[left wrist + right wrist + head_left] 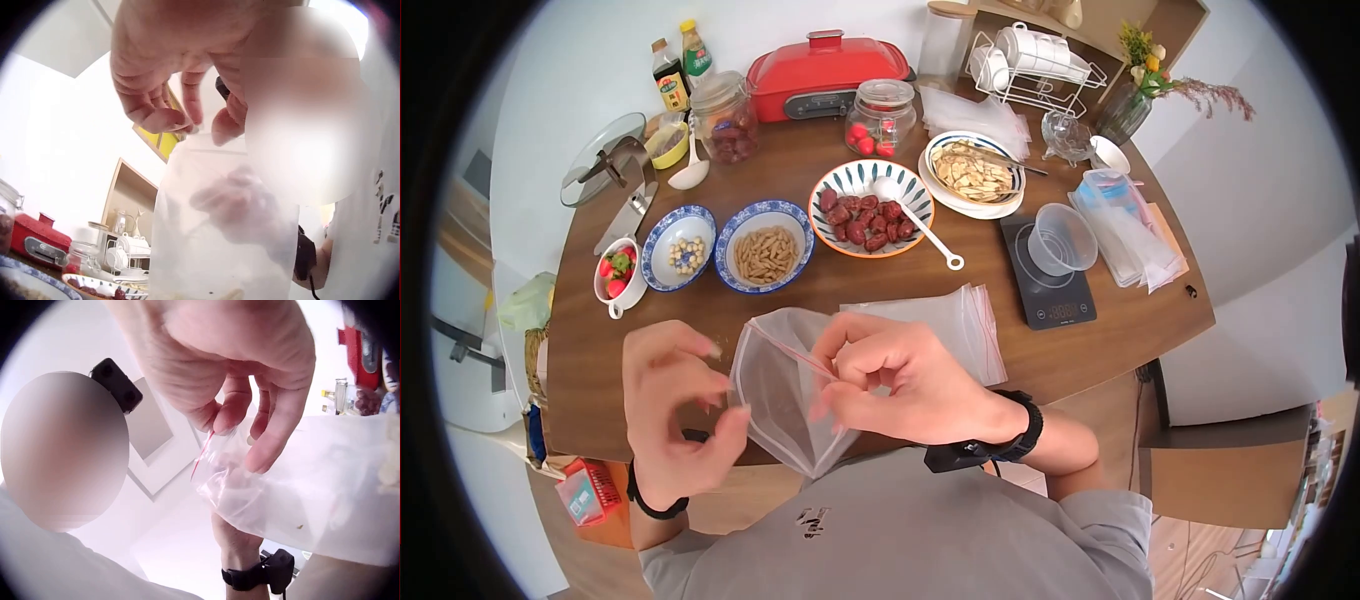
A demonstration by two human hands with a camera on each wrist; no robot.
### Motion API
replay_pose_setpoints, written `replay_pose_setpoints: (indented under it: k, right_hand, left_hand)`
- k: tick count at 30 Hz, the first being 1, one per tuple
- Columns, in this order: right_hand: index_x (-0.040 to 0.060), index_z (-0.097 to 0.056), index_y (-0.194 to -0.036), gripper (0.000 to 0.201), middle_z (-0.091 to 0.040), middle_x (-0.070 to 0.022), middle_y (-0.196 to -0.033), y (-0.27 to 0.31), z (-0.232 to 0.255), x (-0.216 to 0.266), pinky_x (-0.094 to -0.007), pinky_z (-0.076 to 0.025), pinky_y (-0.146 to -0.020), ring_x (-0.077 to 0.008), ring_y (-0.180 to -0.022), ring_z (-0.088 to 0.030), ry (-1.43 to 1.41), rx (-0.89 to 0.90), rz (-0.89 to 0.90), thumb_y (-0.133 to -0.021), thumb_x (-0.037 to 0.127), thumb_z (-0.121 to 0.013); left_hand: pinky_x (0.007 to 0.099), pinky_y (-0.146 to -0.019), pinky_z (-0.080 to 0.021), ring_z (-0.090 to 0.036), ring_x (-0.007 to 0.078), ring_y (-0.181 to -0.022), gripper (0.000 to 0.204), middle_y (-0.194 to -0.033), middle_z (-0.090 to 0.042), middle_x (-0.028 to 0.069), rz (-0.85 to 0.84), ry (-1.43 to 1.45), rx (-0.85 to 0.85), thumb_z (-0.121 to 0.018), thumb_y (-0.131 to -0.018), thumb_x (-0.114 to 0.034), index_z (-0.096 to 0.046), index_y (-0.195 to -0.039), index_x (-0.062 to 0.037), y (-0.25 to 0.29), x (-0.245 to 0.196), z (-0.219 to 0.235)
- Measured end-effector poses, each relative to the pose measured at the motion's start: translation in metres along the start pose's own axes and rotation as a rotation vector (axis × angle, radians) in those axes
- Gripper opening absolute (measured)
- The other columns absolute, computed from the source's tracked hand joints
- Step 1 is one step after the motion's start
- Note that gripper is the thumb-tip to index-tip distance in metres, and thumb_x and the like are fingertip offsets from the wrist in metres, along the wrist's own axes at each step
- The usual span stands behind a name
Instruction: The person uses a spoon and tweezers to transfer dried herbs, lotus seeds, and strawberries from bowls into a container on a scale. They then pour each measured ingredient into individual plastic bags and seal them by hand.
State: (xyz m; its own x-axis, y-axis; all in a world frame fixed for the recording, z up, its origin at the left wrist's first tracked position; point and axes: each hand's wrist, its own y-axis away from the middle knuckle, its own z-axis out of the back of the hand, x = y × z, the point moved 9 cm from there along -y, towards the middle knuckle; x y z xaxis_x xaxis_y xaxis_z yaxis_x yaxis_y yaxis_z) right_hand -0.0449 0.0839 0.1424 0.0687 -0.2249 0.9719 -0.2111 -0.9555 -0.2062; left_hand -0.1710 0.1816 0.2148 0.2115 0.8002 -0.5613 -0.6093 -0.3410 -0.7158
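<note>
A clear zip bag [785, 375] with a pink-red seal line hangs in front of the person's chest. The right hand [905, 380] pinches it near the seal between thumb and fingers. Just left of the bag is the left hand [675, 405], its thumb and bent fingers apart with a gap between them. In the left wrist view the left fingertips [195, 128] are right at the bag's top edge. Pale pieces [232, 294] show at the bag's lower end. More flat zip bags [945, 325] lie on the table behind the right hand.
On the wooden table [1100, 350] stand bowls of red dates [865, 222], pale brown sticks [765, 255], pale round seeds [687, 256] and strawberries [617, 270]. A plate of dried slices [972, 172], a kitchen scale [1060, 300] with a plastic cup [1062, 240], and a red electric cooker [825, 75] stand farther back.
</note>
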Motion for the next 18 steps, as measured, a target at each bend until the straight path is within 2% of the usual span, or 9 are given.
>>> replay_pose_setpoints:
  k: [1, 2, 4, 9, 11, 12, 14, 15, 18]
  right_hand:
    - [0.0006, -0.049, -0.061, 0.027, -0.056, -0.01, -0.098, -0.001, -0.001, 0.0, -0.0207, -0.046, -0.059, -0.0116, -0.079, -0.064, -0.007, 0.002, -0.016, -0.085, -0.006, -0.058]
    - [0.0005, -0.048, -0.061, 0.027, -0.056, -0.01, -0.098, -0.002, -0.002, -0.001, -0.0205, -0.046, -0.059, -0.0112, -0.079, -0.064, -0.015, 0.003, -0.033, -0.085, -0.006, -0.058]
    - [0.0007, -0.048, -0.062, 0.026, -0.056, -0.01, -0.098, -0.002, -0.002, 0.003, -0.0207, -0.047, -0.059, -0.0108, -0.078, -0.063, 0.024, 0.012, -0.035, -0.084, -0.007, -0.059]
    - [0.0025, -0.057, -0.075, 0.012, -0.056, -0.0096, -0.102, 0.003, 0.011, 0.026, -0.0225, -0.048, -0.059, -0.0098, -0.076, -0.061, 0.246, -0.007, 0.087, -0.081, -0.007, -0.062]
    - [0.0049, -0.063, -0.095, 0.015, -0.056, -0.0109, -0.106, 0.005, 0.012, 0.047, -0.0258, -0.05, -0.059, -0.0136, -0.075, -0.063, 0.439, -0.092, 0.047, -0.082, 0.006, -0.071]
    - [0.0049, -0.063, -0.095, 0.015, -0.056, -0.0109, -0.106, 0.006, 0.014, 0.052, -0.0258, -0.05, -0.059, -0.0136, -0.075, -0.063, 0.438, -0.088, 0.047, -0.082, 0.006, -0.071]
    - [0.0059, -0.057, -0.108, 0.037, -0.052, -0.0086, -0.094, 0.01, -0.011, 0.066, -0.0362, -0.049, -0.055, -0.0243, -0.072, -0.06, 0.882, 0.214, 0.257, -0.079, 0.021, -0.075]
    - [0.0042, -0.058, -0.098, 0.039, -0.05, -0.0098, -0.097, 0.011, -0.013, 0.07, -0.0367, -0.049, -0.055, -0.0258, -0.073, -0.059, 0.886, 0.241, 0.326, -0.077, 0.032, -0.076]
    - [0.0053, -0.063, -0.089, 0.034, -0.057, -0.0126, -0.109, 0.016, -0.008, 0.073, -0.0314, -0.051, -0.055, -0.0222, -0.071, -0.061, 1.072, 0.229, 0.474, -0.079, 0.036, -0.076]
  left_hand:
    - [0.0281, -0.052, -0.042, -0.05, 0.0146, -0.056, 0.023, -0.09, -0.064, 0.0055, -0.237, -0.087, 0.133, -0.074, -0.067, -0.004, -0.065, -0.087, -0.0058, -0.002, -0.016, -0.002]
    - [0.0281, -0.052, -0.042, -0.05, 0.0146, -0.056, 0.023, -0.09, -0.064, 0.0055, -0.238, -0.089, 0.133, -0.074, -0.067, -0.004, -0.065, -0.087, -0.0058, -0.006, -0.014, 0.003]
    - [0.0292, -0.053, -0.043, -0.053, 0.0185, -0.06, 0.03, -0.09, -0.065, 0.0056, -0.283, 0.069, 0.662, -0.079, -0.064, -0.012, -0.067, -0.091, -0.0055, 0.006, -0.02, -0.03]
    - [0.0309, -0.053, -0.043, -0.055, 0.0204, -0.061, 0.029, -0.081, -0.061, 0.0048, -0.382, -0.023, 0.533, -0.084, -0.06, -0.017, -0.062, -0.077, -0.0068, -0.002, -0.021, -0.025]
    - [0.031, -0.052, -0.042, -0.054, 0.0202, -0.061, 0.028, -0.08, -0.06, 0.0045, -0.405, -0.006, 0.522, -0.084, -0.06, -0.017, -0.062, -0.076, -0.0071, -0.005, -0.023, -0.025]
    - [0.031, -0.052, -0.041, -0.054, 0.02, -0.06, 0.028, -0.08, -0.06, 0.0042, -0.434, 0.012, 0.513, -0.084, -0.06, -0.017, -0.062, -0.075, -0.0074, -0.007, -0.025, -0.024]
    - [0.0307, -0.051, -0.04, -0.053, 0.0196, -0.06, 0.028, -0.079, -0.059, 0.0037, -0.412, 0.054, 0.533, -0.084, -0.06, -0.017, -0.061, -0.073, -0.0078, -0.01, -0.026, -0.026]
    - [0.0305, -0.051, -0.04, -0.053, 0.0193, -0.059, 0.027, -0.078, -0.059, 0.0032, -0.393, 0.098, 0.554, -0.084, -0.061, -0.017, -0.061, -0.072, -0.0081, -0.011, -0.025, -0.027]
    - [0.0291, -0.05, -0.038, -0.052, 0.0188, -0.057, 0.027, -0.077, -0.059, 0.0027, -0.379, 0.124, 0.568, -0.085, -0.062, -0.017, -0.06, -0.071, -0.0084, -0.013, -0.021, -0.026]
